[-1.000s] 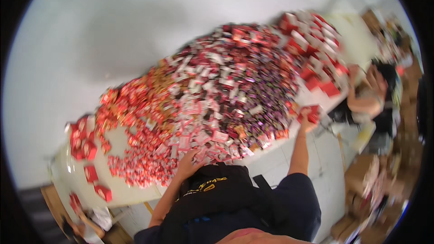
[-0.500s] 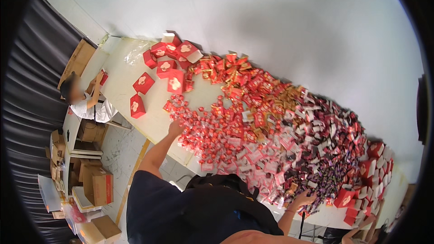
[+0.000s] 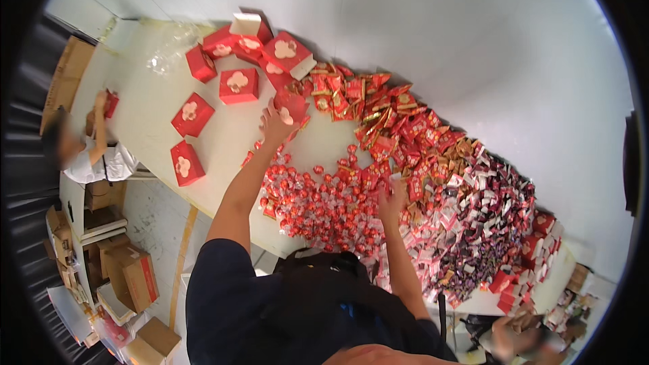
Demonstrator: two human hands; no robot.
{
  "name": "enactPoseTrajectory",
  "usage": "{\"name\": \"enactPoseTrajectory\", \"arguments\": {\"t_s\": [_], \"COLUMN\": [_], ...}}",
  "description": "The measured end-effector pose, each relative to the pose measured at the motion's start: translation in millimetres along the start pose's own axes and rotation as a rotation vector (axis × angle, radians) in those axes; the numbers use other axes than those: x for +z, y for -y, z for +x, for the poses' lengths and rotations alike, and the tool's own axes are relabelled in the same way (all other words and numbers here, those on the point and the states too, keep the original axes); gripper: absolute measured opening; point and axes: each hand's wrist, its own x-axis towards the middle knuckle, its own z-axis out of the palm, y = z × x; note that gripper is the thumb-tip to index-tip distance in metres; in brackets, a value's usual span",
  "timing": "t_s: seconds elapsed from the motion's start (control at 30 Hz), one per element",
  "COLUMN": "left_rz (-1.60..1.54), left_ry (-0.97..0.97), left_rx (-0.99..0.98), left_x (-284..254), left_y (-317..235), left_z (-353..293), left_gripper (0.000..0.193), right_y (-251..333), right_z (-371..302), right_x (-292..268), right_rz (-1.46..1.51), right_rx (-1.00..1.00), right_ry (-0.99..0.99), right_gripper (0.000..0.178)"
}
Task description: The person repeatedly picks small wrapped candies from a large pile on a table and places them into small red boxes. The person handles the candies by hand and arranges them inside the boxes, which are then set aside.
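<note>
My left hand [image 3: 276,126] has its fingers around the near side of a red gift box [image 3: 292,105] with a pale flower mark, at the far end of the candy heap. Part of that box is hidden by the fingers. My right hand [image 3: 392,200] is over the middle of the heap, fingers curled, between red round candies [image 3: 314,206] in clear wrappers and red-and-gold packets [image 3: 416,159]. A small whitish piece shows by its fingertips; what it holds is hard to make out. Farther right lie pink-and-white packets [image 3: 427,243] and dark purple candies [image 3: 473,267].
More red boxes [image 3: 238,86] stand on the white table [image 3: 152,105] at the left. Open red boxes [image 3: 507,284] crowd its right end. One person [image 3: 84,155] sits at far left holding a red box; another [image 3: 520,338] is at lower right. Cartons [image 3: 132,277] stand at left.
My left hand has moved away from the near edge to a red box. My right hand has gone from the purple candies leftward and up to the middle. The view has shifted.
</note>
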Motion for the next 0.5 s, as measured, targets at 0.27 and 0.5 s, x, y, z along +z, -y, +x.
{"name": "enactPoseTrajectory", "arguments": {"t_s": [0.27,0.5], "left_rz": [-0.901,-0.987], "left_ry": [-0.189,-0.055], "left_rx": [-0.009,-0.286], "left_x": [-57.3,-56.3], "left_y": [64.9,85.0], "left_z": [-66.4,-147.0], "left_gripper": [0.100,0.096], "right_y": [46.1,24.1], "right_z": [93.4,95.5], "right_x": [128.3,129.8], "right_rz": [-0.245,-0.050], "right_rx": [-0.038,0.022], "right_ry": [0.322,0.263], "right_gripper": [0.020,0.012]}}
